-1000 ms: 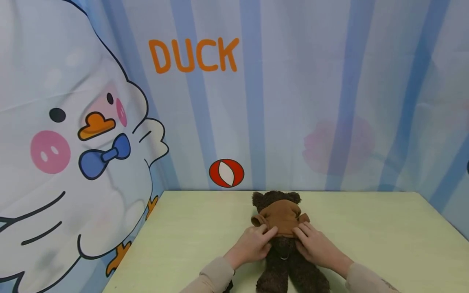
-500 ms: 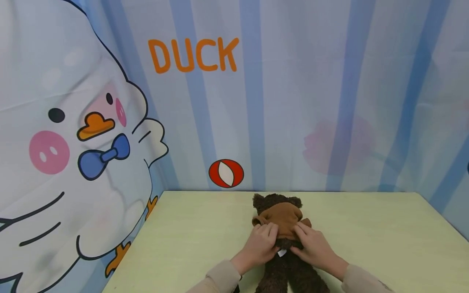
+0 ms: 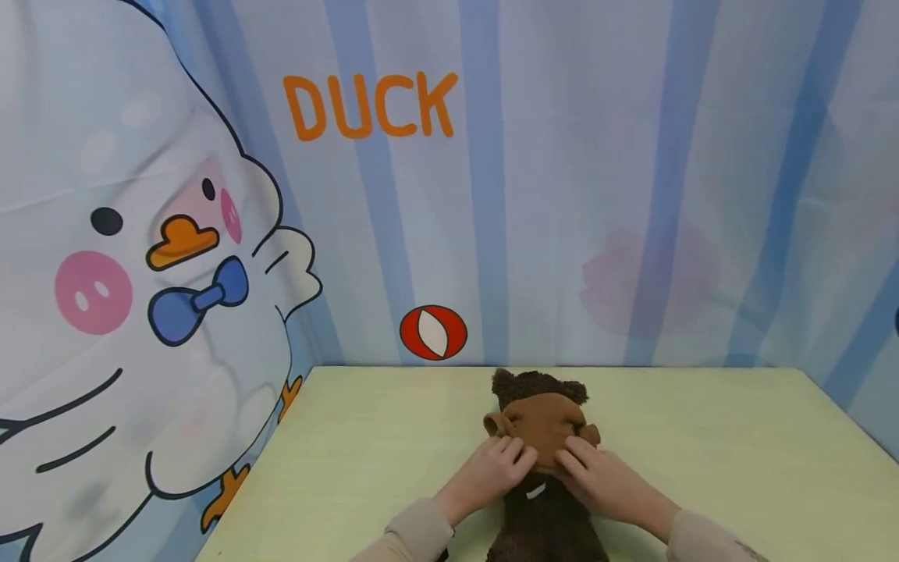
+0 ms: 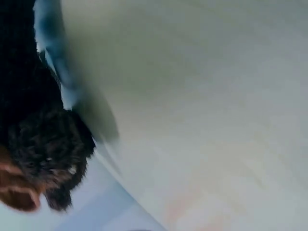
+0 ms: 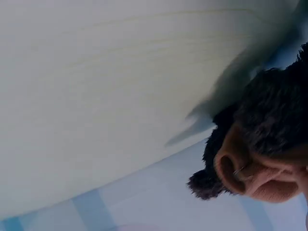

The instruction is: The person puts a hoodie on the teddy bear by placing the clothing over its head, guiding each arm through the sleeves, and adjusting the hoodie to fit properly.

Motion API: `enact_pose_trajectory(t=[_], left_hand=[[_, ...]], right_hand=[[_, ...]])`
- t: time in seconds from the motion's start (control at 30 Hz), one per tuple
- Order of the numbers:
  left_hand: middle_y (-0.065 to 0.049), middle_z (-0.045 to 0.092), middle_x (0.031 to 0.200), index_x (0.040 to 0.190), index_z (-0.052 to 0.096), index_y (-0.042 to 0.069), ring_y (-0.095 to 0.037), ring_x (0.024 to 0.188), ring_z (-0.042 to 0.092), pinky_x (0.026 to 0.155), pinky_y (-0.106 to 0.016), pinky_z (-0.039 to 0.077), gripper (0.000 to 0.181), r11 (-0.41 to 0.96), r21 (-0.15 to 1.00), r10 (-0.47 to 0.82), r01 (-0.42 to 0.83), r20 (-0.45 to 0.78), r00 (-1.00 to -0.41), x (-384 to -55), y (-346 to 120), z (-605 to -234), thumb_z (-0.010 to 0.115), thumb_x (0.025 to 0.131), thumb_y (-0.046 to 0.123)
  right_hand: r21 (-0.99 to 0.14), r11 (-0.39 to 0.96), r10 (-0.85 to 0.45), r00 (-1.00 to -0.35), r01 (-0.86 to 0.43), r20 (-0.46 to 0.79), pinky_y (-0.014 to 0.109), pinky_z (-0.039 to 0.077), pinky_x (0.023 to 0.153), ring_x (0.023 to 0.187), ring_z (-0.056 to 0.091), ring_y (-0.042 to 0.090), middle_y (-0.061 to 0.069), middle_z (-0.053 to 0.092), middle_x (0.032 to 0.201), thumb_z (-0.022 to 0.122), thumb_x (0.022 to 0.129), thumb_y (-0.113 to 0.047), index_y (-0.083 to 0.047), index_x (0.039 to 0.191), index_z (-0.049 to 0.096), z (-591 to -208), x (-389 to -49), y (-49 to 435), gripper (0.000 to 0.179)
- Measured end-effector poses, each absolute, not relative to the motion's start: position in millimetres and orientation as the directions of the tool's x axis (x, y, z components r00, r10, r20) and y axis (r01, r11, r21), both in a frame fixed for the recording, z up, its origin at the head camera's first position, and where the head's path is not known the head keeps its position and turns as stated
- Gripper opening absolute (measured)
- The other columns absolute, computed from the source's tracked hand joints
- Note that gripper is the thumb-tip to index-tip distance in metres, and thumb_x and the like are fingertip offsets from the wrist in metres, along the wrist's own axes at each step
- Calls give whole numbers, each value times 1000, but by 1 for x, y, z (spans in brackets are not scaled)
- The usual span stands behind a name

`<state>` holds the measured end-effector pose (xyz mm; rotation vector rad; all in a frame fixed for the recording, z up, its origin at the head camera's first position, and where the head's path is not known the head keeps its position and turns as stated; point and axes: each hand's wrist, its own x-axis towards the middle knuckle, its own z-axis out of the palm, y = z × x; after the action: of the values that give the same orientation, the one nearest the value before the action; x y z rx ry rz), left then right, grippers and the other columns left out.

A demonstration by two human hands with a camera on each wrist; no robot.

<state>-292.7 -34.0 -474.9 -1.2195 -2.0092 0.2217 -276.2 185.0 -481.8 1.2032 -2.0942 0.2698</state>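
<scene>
A dark brown teddy bear (image 3: pixel 548 515) lies on the table with its ears at the far end. A small brown shirt (image 3: pixel 544 425) covers its upper body, and its short sleeves stick out at both sides. My left hand (image 3: pixel 485 474) pinches the left part of the shirt's lower hem. At the right part of that hem, my right hand (image 3: pixel 609 482) grips the cloth. Between the hands, a white tag (image 3: pixel 536 491) shows on the fur. In the wrist views, the shirt's sleeve cuffs (image 4: pixel 20 197) look hollow, and dark fur (image 5: pixel 272 113) bulges beside them.
The pale yellow-green table (image 3: pixel 709 445) extends to both sides of the bear. Behind it hangs a blue striped curtain (image 3: pixel 562 195) with a printed duck (image 3: pixel 211 390) and ball. Something dark, mostly hidden, shows by the left cuff.
The bear's head has shifted a little right and its legs left. The shirt hem has come slightly nearer, with both hands still on it. The white tag has come into view.
</scene>
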Motion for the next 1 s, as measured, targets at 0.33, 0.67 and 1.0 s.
enact_pose_trajectory(t=[0.33,0.67,1.0], left_hand=[[-6,36,108,104,49,13,-16,99,37,79,-26,40,22,536,439,508,721,515,-691,-298,-55,-484,49,87,-1],[-16,32,138,126,46,9,-27,105,52,68,-27,44,41,198,960,400,199,106,-910,-307,-70,-483,47,87,-6],[-14,7,150,141,22,8,-32,133,17,80,-27,38,59,-53,998,557,-29,5,-831,-316,-73,-481,46,88,-3]], right_hand=[[-518,589,-394,-779,-621,488,24,47,69,91,52,22,7,50,104,57,74,13,-7,104,50,-490,-280,208,37],[-933,204,-546,-826,-295,142,30,48,78,99,50,-2,-2,31,135,54,88,-16,3,138,22,-494,-294,223,62],[-981,142,-460,-886,-129,50,44,42,92,130,20,42,29,7,144,51,90,-22,2,141,12,-476,-298,219,68]])
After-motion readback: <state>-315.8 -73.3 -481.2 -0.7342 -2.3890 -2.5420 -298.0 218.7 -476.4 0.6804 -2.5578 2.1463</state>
